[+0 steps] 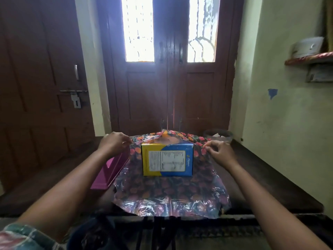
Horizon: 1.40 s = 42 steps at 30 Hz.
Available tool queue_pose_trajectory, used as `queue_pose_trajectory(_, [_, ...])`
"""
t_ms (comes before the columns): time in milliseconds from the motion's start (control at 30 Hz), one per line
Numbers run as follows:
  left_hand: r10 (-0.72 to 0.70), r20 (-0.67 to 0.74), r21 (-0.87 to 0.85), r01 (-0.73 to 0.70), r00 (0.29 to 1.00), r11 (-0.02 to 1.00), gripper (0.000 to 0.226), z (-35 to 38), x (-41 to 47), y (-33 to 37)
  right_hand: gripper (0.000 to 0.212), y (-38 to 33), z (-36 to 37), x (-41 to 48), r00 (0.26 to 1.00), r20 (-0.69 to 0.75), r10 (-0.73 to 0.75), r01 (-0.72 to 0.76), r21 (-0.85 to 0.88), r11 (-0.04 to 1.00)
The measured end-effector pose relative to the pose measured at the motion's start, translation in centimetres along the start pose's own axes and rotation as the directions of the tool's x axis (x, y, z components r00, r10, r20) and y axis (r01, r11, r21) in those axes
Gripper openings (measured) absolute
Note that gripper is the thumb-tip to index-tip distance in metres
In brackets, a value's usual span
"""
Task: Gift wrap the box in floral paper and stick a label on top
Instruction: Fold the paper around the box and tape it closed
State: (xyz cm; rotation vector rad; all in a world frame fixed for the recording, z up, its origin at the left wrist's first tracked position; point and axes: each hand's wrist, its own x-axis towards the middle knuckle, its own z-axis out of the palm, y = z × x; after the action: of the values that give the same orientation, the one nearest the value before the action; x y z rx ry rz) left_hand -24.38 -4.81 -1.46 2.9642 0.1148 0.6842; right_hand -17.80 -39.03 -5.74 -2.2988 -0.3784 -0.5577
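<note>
My left hand and right hand pinch floral paper edges; uneven pull could tear it or shift box.

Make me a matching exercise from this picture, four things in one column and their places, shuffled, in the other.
1. blue and yellow box
2. floral paper
3. magenta plastic object
4. dark round container

A. beyond the right hand, far back on the table
B. pinched by the left hand and the right hand
C. standing on the floral paper
D. beside the paper's left edge

Pairs: 1-C, 2-B, 3-D, 4-A
</note>
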Motion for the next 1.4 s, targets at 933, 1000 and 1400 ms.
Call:
queue_pose_trajectory(933, [0.312,0.198,0.052,-0.328,0.929,0.943,0.053,2.1,4.4,7.2,0.064,-5.2,4.2,2.4,0.91,0.295,-0.291,0.398,-0.422,0.815])
queue_pose_trajectory(1000, [0.317,0.155,0.08,-0.332,0.936,0.94,0.052,2.4,4.0,7.1,0.064,-5.0,4.3,2.4,0.913,0.281,-0.297,0.395,-0.416,0.819])
queue_pose_trajectory(1400, [0.328,0.021,0.115,-0.328,0.945,0.938,0.047,2.4,2.9,7.7,0.056,-5.7,4.2,1.8,0.919,0.214,-0.332,0.393,-0.409,0.824])
